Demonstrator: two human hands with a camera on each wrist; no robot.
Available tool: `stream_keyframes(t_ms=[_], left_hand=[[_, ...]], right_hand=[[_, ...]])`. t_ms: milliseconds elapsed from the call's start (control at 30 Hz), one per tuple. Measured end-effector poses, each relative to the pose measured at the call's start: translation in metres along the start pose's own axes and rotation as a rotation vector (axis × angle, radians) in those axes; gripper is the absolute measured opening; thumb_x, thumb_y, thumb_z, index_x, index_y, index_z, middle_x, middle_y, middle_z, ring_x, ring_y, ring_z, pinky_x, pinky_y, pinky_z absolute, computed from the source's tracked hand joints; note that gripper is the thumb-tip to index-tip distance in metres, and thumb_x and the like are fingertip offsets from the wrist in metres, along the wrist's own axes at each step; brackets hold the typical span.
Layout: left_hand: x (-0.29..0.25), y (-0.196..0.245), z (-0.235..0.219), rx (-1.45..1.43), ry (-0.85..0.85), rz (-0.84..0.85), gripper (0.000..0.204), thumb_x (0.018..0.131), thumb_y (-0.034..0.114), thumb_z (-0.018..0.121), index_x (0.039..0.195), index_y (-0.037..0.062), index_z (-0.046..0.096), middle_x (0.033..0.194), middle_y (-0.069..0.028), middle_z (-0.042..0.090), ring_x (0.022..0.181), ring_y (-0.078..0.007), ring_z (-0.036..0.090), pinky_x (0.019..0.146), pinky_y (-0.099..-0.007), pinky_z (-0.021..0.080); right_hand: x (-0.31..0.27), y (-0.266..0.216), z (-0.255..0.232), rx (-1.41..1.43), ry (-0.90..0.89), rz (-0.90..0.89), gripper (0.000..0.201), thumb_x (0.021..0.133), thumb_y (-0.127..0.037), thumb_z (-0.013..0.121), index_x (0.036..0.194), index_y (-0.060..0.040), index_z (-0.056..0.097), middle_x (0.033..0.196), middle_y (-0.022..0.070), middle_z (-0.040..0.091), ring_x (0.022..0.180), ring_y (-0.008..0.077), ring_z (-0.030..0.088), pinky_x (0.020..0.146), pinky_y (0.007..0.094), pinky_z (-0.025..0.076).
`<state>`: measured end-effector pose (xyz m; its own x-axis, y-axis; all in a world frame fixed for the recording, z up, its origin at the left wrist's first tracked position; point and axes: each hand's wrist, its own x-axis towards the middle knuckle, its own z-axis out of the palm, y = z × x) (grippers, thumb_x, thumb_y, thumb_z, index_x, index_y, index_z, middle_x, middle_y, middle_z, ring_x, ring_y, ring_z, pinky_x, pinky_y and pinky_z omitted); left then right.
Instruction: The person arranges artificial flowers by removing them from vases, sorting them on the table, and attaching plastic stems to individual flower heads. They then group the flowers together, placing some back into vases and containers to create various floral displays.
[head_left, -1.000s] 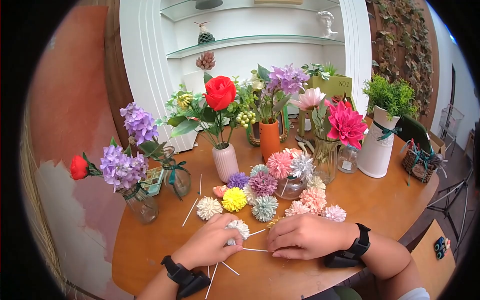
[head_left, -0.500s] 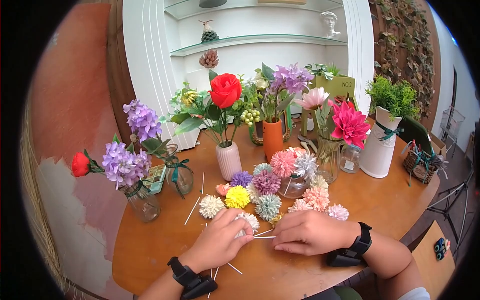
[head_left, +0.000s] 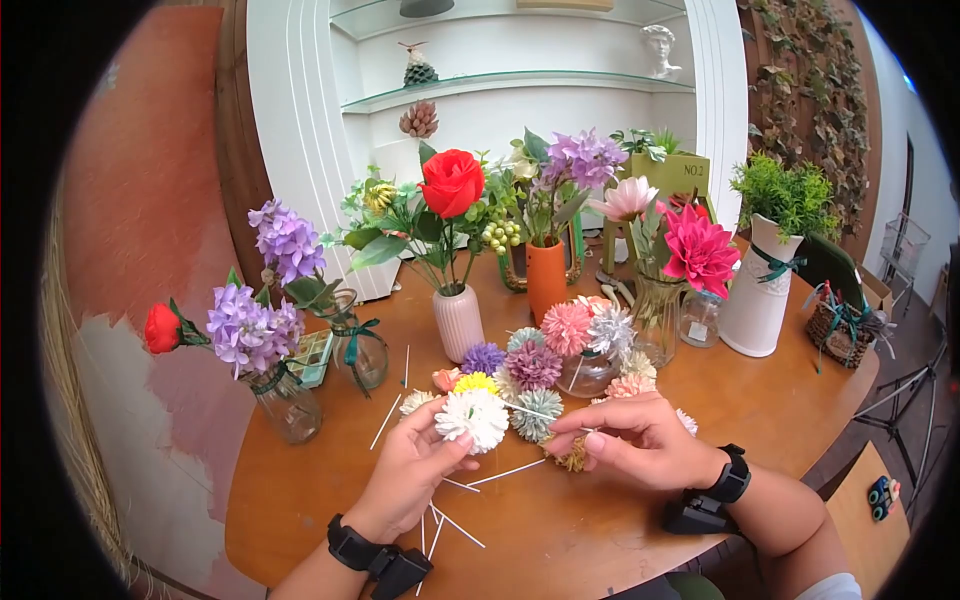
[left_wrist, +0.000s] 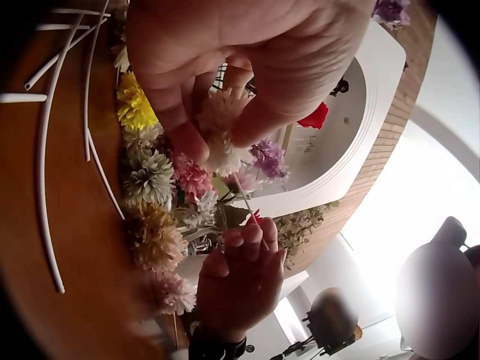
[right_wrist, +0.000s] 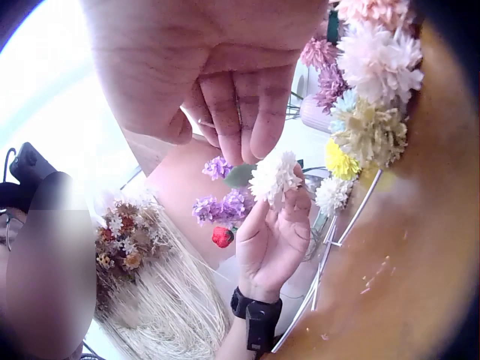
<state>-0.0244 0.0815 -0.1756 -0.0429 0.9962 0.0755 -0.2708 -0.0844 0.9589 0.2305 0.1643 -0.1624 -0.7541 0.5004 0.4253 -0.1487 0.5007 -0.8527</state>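
Note:
In the head view my left hand (head_left: 415, 470) holds a white pompom flower head (head_left: 472, 420) between thumb and fingers, raised over the table. A thin white stick (head_left: 528, 410) runs from the flower's edge to my right hand (head_left: 640, 445), whose thumb and fingers pinch its other end. The left wrist view shows this stick (left_wrist: 246, 201) angling from the flower toward the right fingers. Seen from the right wrist, the white flower (right_wrist: 274, 180) sits in the left fingertips. Below the hands, several loose white sticks (head_left: 460, 525) lie on the wooden table (head_left: 540, 535).
Pompom flower heads, among them a purple one (head_left: 533, 364) and a grey-green one (head_left: 537, 414), cluster just beyond the hands. Behind stand a pink vase (head_left: 458, 325), an orange vase (head_left: 546, 285) and a white vase (head_left: 752, 305). Glass vases (head_left: 290, 412) with purple flowers stand left.
My left hand has lifted the white flower from low over the table and turned it. The right hand has risen and opened outward, bringing a white stick up to the flower.

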Motion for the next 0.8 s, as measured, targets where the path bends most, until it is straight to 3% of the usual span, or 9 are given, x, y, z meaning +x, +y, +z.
stream_keyframes(t_ms=[300, 800], left_hand=[[0.0019, -0.0067, -0.0036, 0.084, 0.002, 0.060, 0.049, 0.088, -0.003, 0.062, 0.133, -0.0048, 0.042, 0.119, -0.0118, 0.059, 0.103, -0.0147, 0.061, 0.087, -0.0283, 0.053], [0.0018, -0.0088, -0.0074, 0.148, 0.050, 0.121, 0.047, 0.081, -0.013, 0.061, 0.126, -0.0054, 0.050, 0.118, -0.0142, 0.062, 0.107, -0.0177, 0.062, 0.095, -0.0292, 0.050]], right_hand=[[-0.0016, -0.0016, -0.0005, 0.072, -0.093, -0.037, 0.034, 0.100, -0.017, 0.049, 0.130, -0.0017, 0.056, 0.114, 0.0101, 0.068, 0.099, 0.0145, 0.065, 0.076, 0.0266, 0.053], [-0.0004, -0.0003, -0.0015, 0.047, -0.284, -0.141, 0.028, 0.094, -0.011, 0.058, 0.121, -0.0021, 0.063, 0.111, 0.0100, 0.070, 0.097, 0.0178, 0.067, 0.086, 0.0298, 0.052]])
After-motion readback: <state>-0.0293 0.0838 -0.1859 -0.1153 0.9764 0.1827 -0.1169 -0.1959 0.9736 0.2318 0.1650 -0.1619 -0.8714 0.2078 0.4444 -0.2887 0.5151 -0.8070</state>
